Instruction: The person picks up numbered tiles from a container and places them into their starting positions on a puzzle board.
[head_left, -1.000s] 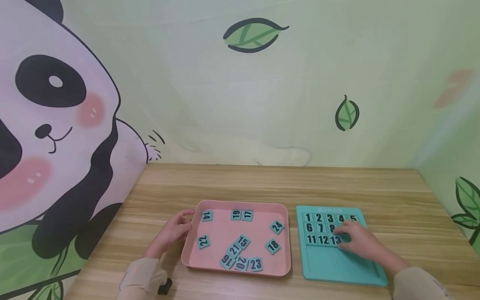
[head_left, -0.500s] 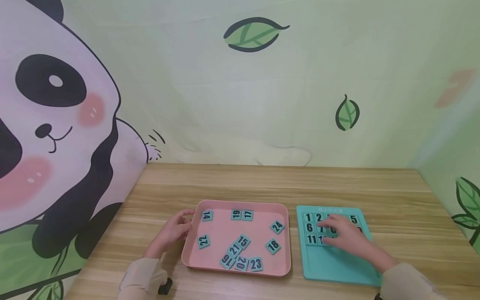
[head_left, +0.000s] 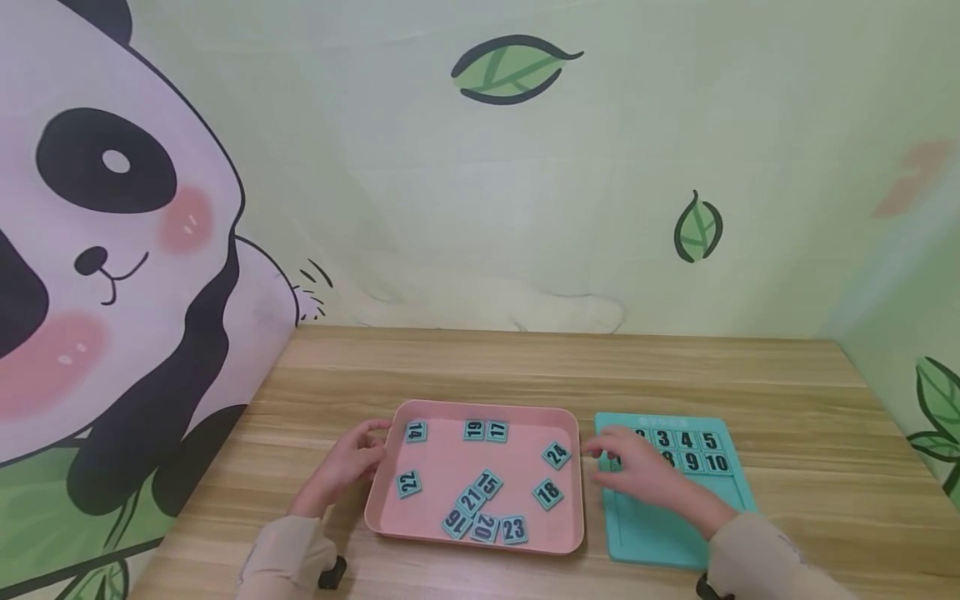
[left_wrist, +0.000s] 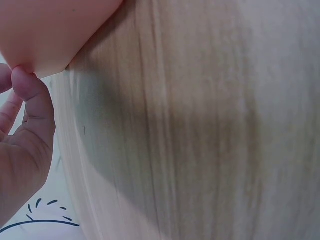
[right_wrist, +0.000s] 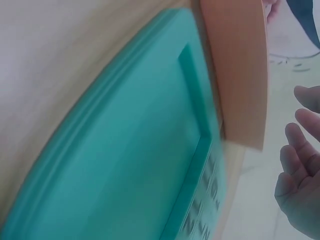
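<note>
At the left rim of the pink tray [head_left: 435,458], my left hand [head_left: 347,462] pinches the edge between thumb and fingers; the left wrist view shows the thumb [left_wrist: 35,92] against the tray's side. Loose number tiles lie in the tray, among them 24 [head_left: 557,455], 18 [head_left: 548,494], 14 [head_left: 416,431] and 15 [head_left: 488,483]. My right hand [head_left: 637,467] is over the left side of the teal number board [head_left: 652,537], fingertips near the tray's right rim, holding nothing. Tiles such as 5 [head_left: 709,441] and 10 [head_left: 716,463] sit in rows on the board; my hand hides the others.
The wooden table [head_left: 480,367] extends behind the tray and board to a wall [head_left: 375,167] with a panda and leaves printed on it. A narrow strip of table separates tray and board. The board's lower part is bare.
My right hand has moved left from around tile 13 across the board toward the tray, uncovering tiles 4, 5, 9 and 10. The left hand has stayed at the tray's rim.
</note>
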